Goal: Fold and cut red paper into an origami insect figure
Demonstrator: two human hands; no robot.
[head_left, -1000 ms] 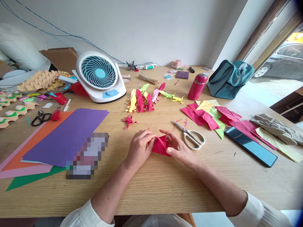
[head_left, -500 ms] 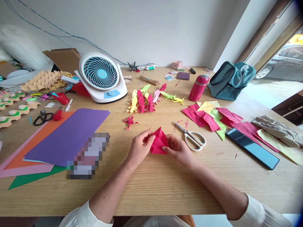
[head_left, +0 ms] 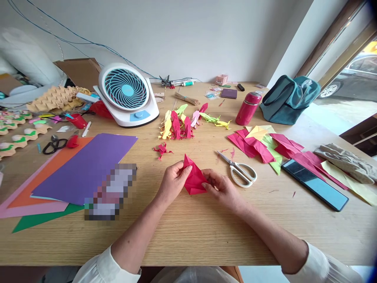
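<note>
A folded sheet of red paper point(head_left: 194, 181) is held between both hands above the wooden table point(head_left: 182, 236). My left hand point(head_left: 173, 181) pinches its left edge, thumb on top. On the right side, my right hand point(head_left: 221, 188) grips the paper's edge between thumb and fingers. Just beyond lies a small red folded figure point(head_left: 161, 150). Further back is a group of folded paper figures point(head_left: 176, 126) in red, yellow, green and pink. White-handled scissors point(head_left: 243, 174) rest to the right of my right hand, blades pointing away to the left.
Coloured sheets point(head_left: 85, 169) and a pixelated object point(head_left: 112, 192) lie left, below a white fan point(head_left: 126, 94). Right are red and yellow-green papers point(head_left: 253, 145), a phone point(head_left: 315, 184), a red flask point(head_left: 247, 109), a teal bag point(head_left: 290, 100) and a crumpled cloth point(head_left: 344, 163).
The red paper has turned and tilted between my hands, its pointed tip now further left and a little higher. Both hands keep nearly the same places.
</note>
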